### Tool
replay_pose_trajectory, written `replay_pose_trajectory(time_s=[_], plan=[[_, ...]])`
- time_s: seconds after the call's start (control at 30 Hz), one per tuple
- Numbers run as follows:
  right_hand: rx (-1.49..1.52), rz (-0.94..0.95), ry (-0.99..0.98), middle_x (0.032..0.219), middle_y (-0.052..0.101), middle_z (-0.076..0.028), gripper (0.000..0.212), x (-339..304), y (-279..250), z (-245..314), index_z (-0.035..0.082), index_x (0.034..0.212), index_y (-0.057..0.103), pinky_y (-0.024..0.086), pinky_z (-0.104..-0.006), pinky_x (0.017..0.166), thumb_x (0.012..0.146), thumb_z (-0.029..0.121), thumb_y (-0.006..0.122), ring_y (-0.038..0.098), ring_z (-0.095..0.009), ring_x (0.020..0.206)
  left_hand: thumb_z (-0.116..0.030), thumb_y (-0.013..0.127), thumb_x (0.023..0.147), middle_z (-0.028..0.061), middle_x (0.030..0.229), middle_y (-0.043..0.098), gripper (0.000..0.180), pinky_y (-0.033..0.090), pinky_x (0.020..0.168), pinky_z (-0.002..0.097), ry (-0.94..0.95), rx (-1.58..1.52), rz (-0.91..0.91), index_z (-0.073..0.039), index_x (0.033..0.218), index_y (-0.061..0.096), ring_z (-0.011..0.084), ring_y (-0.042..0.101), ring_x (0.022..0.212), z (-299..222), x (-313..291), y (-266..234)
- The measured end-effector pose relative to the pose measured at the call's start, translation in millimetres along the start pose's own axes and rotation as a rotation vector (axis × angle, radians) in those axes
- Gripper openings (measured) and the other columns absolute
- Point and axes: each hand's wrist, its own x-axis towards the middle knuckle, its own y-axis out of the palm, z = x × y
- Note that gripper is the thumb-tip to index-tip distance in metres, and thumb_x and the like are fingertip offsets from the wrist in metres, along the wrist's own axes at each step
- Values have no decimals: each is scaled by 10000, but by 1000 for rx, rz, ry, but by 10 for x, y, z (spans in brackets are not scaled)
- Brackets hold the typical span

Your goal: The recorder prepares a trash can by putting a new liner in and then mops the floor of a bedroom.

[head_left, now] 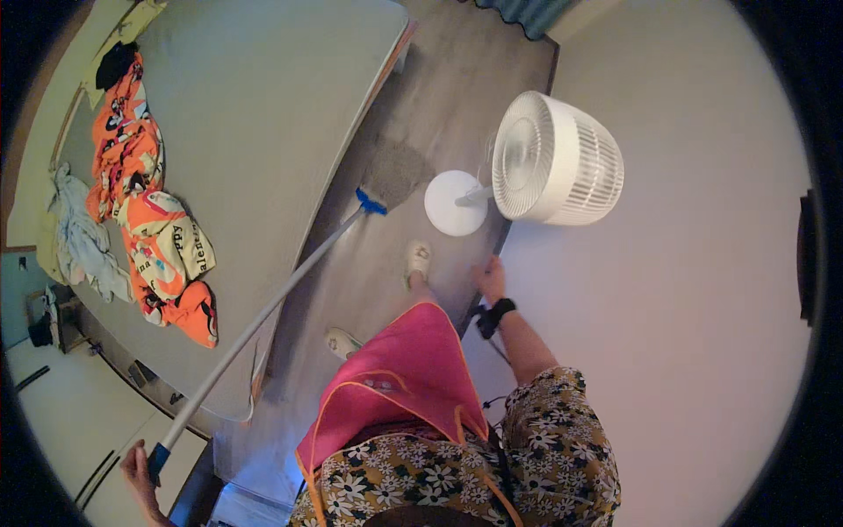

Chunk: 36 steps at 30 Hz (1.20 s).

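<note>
My left hand (140,474), at the lower left, is closed around the blue-ended top of a mop (263,316). Its long pale handle slants up to a blue joint and a grey, shaggy mop head (394,175), which lies on the wood-look floor between the bed and the fan. My right hand (490,279) hangs beside the wall with its fingers loosely apart and nothing seen in them; a black band is around that wrist. Nearest to it stands a white fan (558,160) on a round white base (450,204). The two do not appear to touch.
A bed with a bare greyish mattress (255,105) fills the left; a bright orange patterned cloth (145,193) and pale blue clothing (83,233) lie on it. A plain wall (667,307) bounds the right. A blue-green curtain (531,13) hangs at the far end. White cabinets (79,404) stand lower left.
</note>
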Motion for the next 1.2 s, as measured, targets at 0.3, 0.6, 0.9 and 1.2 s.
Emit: replay_pose_trajectory(time_s=[0.3, 0.6, 0.9, 1.2], plan=[[5, -153, 132, 934, 573, -133, 429, 1512, -912, -753, 12, 1076, 491, 440, -356, 738, 779, 309, 579, 535, -244, 860, -203, 575, 810, 21, 601, 513, 225, 326, 417, 240, 95, 230, -293, 11, 880, 596, 79, 420, 468, -171, 220, -36], [215, -32, 221, 984, 560, -114, 409, 1503, -949, -957, 28, 1086, 488, 443, -361, 734, 789, 297, 567, 531, -232, 879, -160, 565, 789, 10, 608, 495, 169, 331, 457, 252, 250, 242, -569, 8, 804, 579, 90, 405, 515, -788, 74, -243], [793, -335, 22, 1034, 548, -96, 389, 846, -1774, -772, 45, 1096, 485, 445, -365, 730, 799, 285, 556, 527, -220, 898, -297, 556, 788, 21, 595, 496, 312, 362, 496, 272, 138, 328, -362, -4, 890, 584, 99, 440, 538, -1439, 527, -262], [-162, -274, -638, 1377, 209, -125, 720, 120, -2947, 1878, 116, 1322, 255, 193, -471, 1001, 759, 427, 579, 175, -273, 1275, -300, 542, 820, 41, 521, 462, 307, 323, 345, 286, 23, 266, -360, -42, 981, 582, 102, 428, 414, -2405, 891, -145]])
